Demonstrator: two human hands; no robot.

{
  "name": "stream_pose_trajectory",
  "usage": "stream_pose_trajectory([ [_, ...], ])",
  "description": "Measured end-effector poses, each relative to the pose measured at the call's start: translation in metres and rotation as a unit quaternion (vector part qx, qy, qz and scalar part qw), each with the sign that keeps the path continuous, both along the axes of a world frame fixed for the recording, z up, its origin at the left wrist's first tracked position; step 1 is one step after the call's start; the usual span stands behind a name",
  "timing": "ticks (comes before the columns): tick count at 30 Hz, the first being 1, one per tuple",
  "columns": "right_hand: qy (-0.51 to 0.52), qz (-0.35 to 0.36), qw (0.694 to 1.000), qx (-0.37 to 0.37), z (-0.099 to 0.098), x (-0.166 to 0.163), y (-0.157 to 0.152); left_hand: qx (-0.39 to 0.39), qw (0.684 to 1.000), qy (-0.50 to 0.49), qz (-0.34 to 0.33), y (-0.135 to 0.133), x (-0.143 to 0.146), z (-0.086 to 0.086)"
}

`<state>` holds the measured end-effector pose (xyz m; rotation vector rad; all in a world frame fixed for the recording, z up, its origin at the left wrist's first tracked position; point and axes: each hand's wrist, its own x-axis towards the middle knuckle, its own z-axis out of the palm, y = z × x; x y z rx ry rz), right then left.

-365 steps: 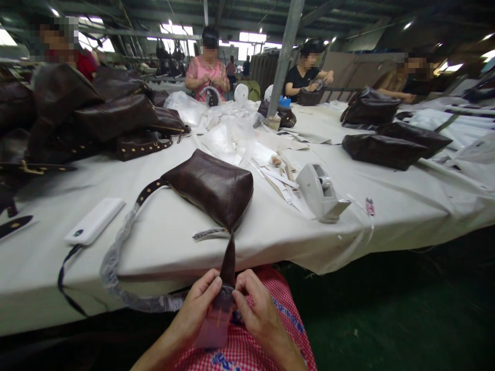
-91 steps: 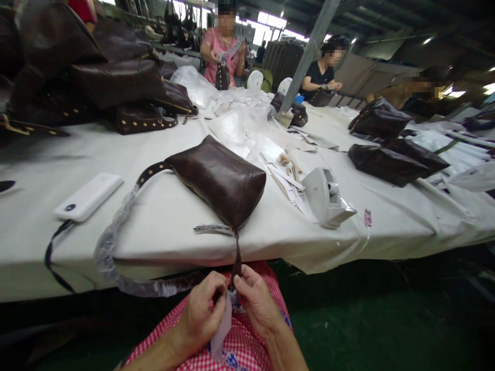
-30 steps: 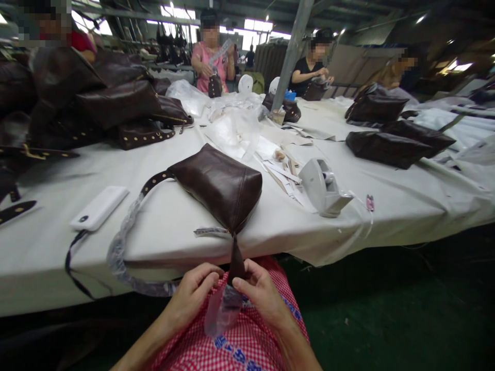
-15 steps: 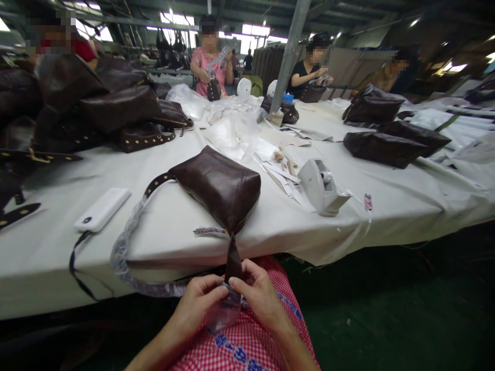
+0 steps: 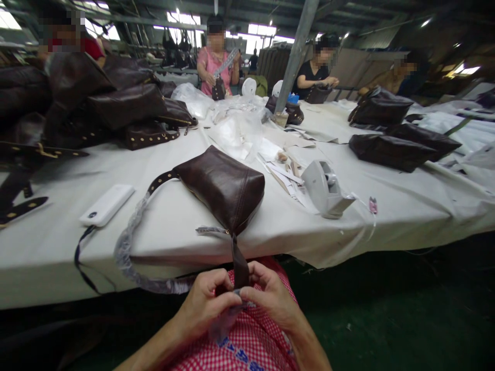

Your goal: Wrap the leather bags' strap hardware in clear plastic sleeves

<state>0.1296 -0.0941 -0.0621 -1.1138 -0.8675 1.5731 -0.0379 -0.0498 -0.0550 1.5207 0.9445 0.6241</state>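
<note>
A dark brown leather bag (image 5: 220,185) lies on the white table (image 5: 270,226) in front of me. Its brown strap end (image 5: 238,260) hangs over the table edge into my lap. My left hand (image 5: 204,304) and my right hand (image 5: 270,296) both pinch this strap end, with a clear plastic wrap (image 5: 224,322) bunched between the fingers. The bag's other strap (image 5: 131,242), covered in plastic film, loops off the table's left front edge down toward my left hand.
A grey tape dispenser (image 5: 325,188) stands right of the bag, a white power bank (image 5: 107,204) with its cable to the left. Piled brown bags (image 5: 96,103) fill the far left, more bags (image 5: 402,147) the right. Other people work across the table beside a metal post (image 5: 296,51).
My hands have closed tighter around the strap end, and the plastic wrap that hung below them is now bunched between the fingers. The view shifted slightly.
</note>
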Motion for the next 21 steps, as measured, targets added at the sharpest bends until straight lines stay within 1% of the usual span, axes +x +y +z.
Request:
stream_pose_trajectory([
  [2,0.063,-0.008,0.998,-0.009,-0.009,0.003,0.0,0.013,0.999,0.0,-0.033,0.003,0.006,0.006],
  [5,0.171,-0.053,0.984,-0.011,-0.024,0.0,0.002,-0.022,0.996,-0.045,-0.075,0.007,0.014,0.013],
  [7,0.224,-0.091,0.97,-0.003,-0.03,-0.004,0.005,-0.035,0.992,-0.085,-0.083,0.006,0.016,0.013],
  [8,0.243,-0.111,0.964,0.0,-0.031,-0.007,0.007,-0.025,0.992,-0.096,-0.077,0.005,0.016,0.013],
  [10,0.266,-0.148,0.953,0.005,-0.031,-0.011,0.011,0.019,0.994,-0.095,-0.057,0.001,0.015,0.012],
  [13,0.278,-0.181,0.943,0.0,-0.03,-0.016,0.015,0.089,0.992,-0.078,-0.04,-0.003,0.014,0.011],
  [17,0.314,-0.177,0.933,-0.006,-0.032,-0.02,0.015,0.156,0.983,-0.09,-0.025,-0.003,0.019,0.007],
  [21,0.347,-0.155,0.925,-0.004,-0.037,-0.021,0.014,0.173,0.979,-0.106,-0.024,0.0,0.023,-0.001],
])
